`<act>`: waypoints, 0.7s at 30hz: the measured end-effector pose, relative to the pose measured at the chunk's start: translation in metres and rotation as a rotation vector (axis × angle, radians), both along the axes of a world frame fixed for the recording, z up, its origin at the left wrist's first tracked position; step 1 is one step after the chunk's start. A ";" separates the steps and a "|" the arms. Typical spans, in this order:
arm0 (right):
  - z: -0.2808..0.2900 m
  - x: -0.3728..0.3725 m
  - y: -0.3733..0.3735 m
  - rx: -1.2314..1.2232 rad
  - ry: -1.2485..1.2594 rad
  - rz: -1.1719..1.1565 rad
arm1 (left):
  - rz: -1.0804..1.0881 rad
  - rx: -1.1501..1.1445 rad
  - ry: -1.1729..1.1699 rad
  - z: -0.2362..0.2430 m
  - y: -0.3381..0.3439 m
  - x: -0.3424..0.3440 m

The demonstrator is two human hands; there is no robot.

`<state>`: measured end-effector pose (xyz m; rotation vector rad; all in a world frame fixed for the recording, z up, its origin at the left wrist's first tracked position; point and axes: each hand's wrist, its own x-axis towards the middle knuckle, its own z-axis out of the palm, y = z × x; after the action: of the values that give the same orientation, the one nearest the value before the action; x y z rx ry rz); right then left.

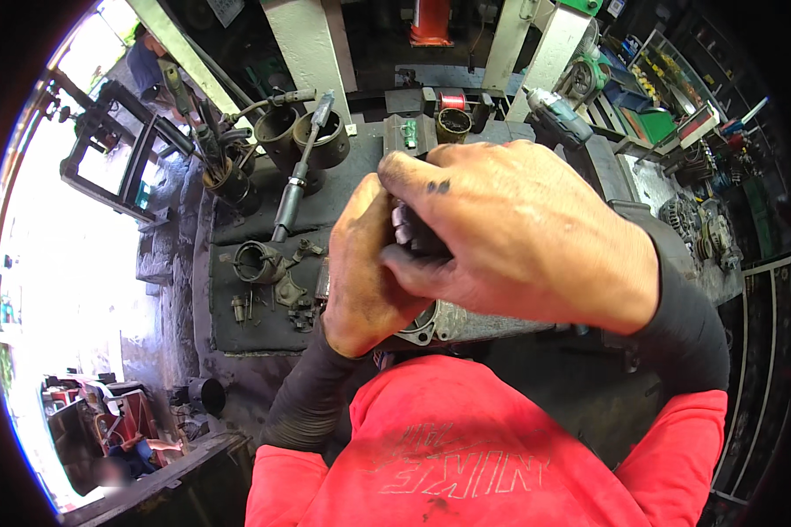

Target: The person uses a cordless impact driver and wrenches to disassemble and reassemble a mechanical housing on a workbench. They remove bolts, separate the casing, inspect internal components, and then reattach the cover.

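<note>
Both my hands are raised over the workbench, closed around a dark round metal part with shiny metal teeth. My left hand grips it from the left side. My right hand curls over it from above and the right, with dark grease on its skin. Much of the part is hidden by the fingers, so its exact kind does not show. Below the hands, partly covered, a grey metal housing with a round opening lies at the bench's near edge.
Left on the bench lie a metal ring, a bracket and a long-handled tool. Behind stand metal cylinders and a can of tools. A power driver is back right. Another person is at lower left.
</note>
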<state>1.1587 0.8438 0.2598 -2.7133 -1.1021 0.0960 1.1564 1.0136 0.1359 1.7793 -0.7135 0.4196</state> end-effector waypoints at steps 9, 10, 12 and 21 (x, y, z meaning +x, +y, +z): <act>-0.047 0.010 -0.008 0.356 -0.238 0.062 | -0.020 0.393 0.478 -0.100 0.015 -0.014; -0.054 0.009 -0.009 0.414 -0.228 0.024 | 0.004 0.340 0.439 -0.111 0.014 -0.015; -0.067 0.007 -0.011 0.540 -0.242 -0.012 | 0.029 0.208 0.356 -0.128 0.008 -0.019; -0.133 -0.009 0.028 1.535 0.285 -0.333 | 0.209 0.264 0.336 -0.135 -0.002 -0.026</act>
<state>1.1501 0.8722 0.1267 -1.3537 -0.2881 -0.2896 1.1309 1.0120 0.0013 2.1182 -0.3586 0.1598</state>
